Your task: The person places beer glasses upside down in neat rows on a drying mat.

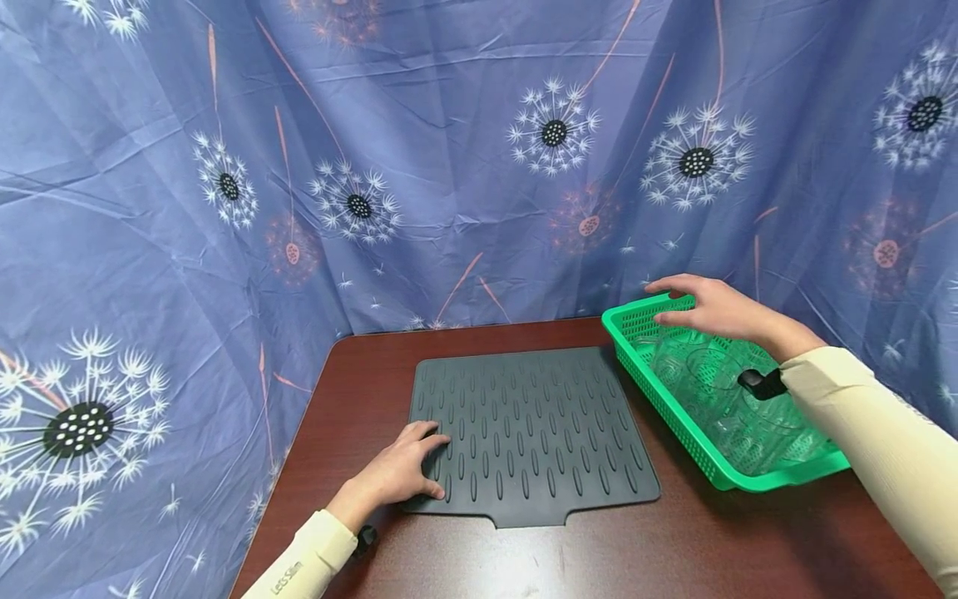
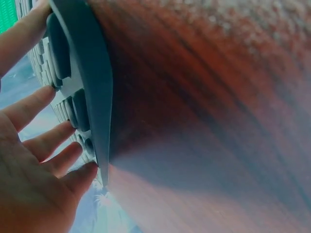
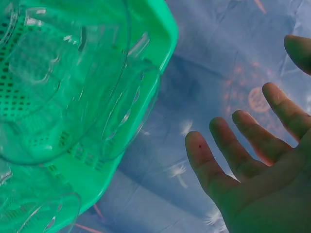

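Note:
A dark grey ridged mat [image 1: 524, 433] lies flat on the table, a short tab at its near edge. My left hand [image 1: 400, 467] rests on the mat's left edge with fingers spread; the left wrist view shows its fingertips [image 2: 73, 125] at the raised ridges. Over the far part of a green plastic basket [image 1: 674, 416] hovers my right hand [image 1: 718, 309], fingers apart and nothing in them. Several clear glasses [image 1: 711, 374] stand or lie in the basket. In the right wrist view the right hand [image 3: 262, 165] is apart from the glasses [image 3: 131, 111] and the basket rim.
The brown wooden table [image 1: 344, 399] carries the mat in its middle and the basket on its right. A blue curtain [image 1: 449, 166] with dandelion prints hangs close behind the table and along its left side.

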Motion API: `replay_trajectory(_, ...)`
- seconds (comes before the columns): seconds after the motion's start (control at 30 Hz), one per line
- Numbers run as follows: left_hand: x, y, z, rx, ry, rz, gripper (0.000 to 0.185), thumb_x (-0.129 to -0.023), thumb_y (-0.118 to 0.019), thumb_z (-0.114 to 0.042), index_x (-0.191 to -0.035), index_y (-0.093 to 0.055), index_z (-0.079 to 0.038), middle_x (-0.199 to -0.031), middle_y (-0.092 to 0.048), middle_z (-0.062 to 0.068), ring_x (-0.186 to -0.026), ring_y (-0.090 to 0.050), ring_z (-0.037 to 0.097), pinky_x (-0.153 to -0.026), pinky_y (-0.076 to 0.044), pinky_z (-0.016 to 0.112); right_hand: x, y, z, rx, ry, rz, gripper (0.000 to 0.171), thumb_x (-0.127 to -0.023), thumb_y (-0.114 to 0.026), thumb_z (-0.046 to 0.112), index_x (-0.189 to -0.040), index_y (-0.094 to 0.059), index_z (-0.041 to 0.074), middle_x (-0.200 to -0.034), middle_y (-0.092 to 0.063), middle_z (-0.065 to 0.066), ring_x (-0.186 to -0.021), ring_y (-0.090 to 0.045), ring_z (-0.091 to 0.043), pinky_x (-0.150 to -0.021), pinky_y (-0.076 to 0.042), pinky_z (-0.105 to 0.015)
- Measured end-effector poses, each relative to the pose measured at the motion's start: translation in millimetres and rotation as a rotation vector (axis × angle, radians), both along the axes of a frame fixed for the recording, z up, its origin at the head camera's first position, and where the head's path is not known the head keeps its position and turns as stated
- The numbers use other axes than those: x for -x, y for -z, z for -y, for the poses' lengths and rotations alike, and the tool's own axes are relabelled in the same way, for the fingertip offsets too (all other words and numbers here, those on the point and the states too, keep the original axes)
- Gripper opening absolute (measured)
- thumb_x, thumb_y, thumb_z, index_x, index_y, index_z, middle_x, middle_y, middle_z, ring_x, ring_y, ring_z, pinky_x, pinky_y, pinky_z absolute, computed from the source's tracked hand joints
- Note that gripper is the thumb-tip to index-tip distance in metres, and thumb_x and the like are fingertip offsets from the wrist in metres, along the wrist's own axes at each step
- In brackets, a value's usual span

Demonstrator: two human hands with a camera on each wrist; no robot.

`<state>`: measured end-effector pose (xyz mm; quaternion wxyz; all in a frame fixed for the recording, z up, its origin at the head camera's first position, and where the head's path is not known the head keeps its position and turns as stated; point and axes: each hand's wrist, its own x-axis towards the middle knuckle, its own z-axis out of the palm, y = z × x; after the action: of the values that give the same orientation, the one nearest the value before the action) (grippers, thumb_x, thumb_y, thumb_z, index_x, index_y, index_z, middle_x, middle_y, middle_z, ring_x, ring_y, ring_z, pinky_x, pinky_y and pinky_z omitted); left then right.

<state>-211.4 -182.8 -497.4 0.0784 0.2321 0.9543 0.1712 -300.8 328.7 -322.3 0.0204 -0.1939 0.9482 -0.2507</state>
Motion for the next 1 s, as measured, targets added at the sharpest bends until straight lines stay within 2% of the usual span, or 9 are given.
replay_trajectory(0.37,-0.6,3.8,2,-0.01,-0.008,0.024,0.083,-0.072,-0.09,-0.041,-0.144,-0.057,-0.016,-0.157,-0.039,0.013,-0.146,-0.034,0.035,-0.104,-0.045,0.054,22.5,2.6,-17,-0.044,0.033,0.119,0.068,-0.095,-0.068,0.044,-0.149,-0.047,0.01,-0.151,-0.041,-0.029,-0.132,-0.044,-0.048,-0.093,-0.044,-0.063)
replay_trajectory(0.67,-1.1,4.3,4,-0.034,-0.005,0.046,0.084,-0.073,-0.09,-0.04,-0.145,-0.055,-0.016,-0.159,-0.037,0.013,-0.148,-0.031,0.035,-0.107,-0.043,0.054,37.6,13.8,-28,-0.033,0.023,0.201,0.068,-0.095,-0.07,0.036,-0.15,-0.044,0.005,-0.154,-0.036,-0.031,-0.136,-0.039,-0.054,-0.096,-0.043,-0.065)
replay_trajectory(1.0,1.9,7.4,6,-0.056,0.022,0.036,0.083,-0.072,-0.09,-0.04,-0.144,-0.057,-0.015,-0.157,-0.038,0.014,-0.149,-0.025,0.042,-0.11,-0.039,0.058,41.2,22.8,-34,-0.062,-0.001,0.33,0.077,-0.093,-0.071,0.038,-0.152,-0.039,0.001,-0.153,-0.035,-0.034,-0.138,-0.031,-0.058,-0.098,-0.043,-0.065)
